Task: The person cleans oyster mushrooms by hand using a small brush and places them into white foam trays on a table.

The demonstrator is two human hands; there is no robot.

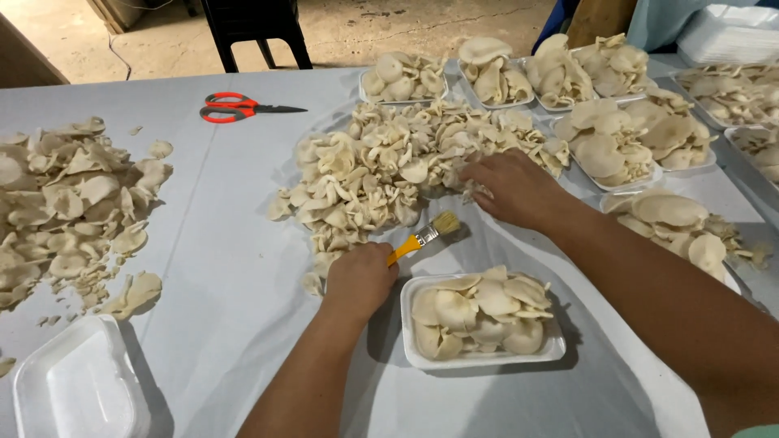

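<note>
My left hand (359,280) is closed around the orange handle of a small brush (423,236), whose pale bristles point up and to the right. Its knuckles sit just left of a white foam tray (414,345) filled with oyster mushrooms. My right hand (513,188) rests palm down on the right edge of a large loose mushroom pile (381,174) in the middle of the table, fingers spread among the caps. Whether it grips a mushroom is hidden under the palm.
A second mushroom heap (69,203) lies at the left. Red-handled scissors (235,107) lie at the back. An empty foam tray (77,385) stands at the near left corner. Several filled trays (604,154) crowd the back right. A black chair (256,32) stands behind the table.
</note>
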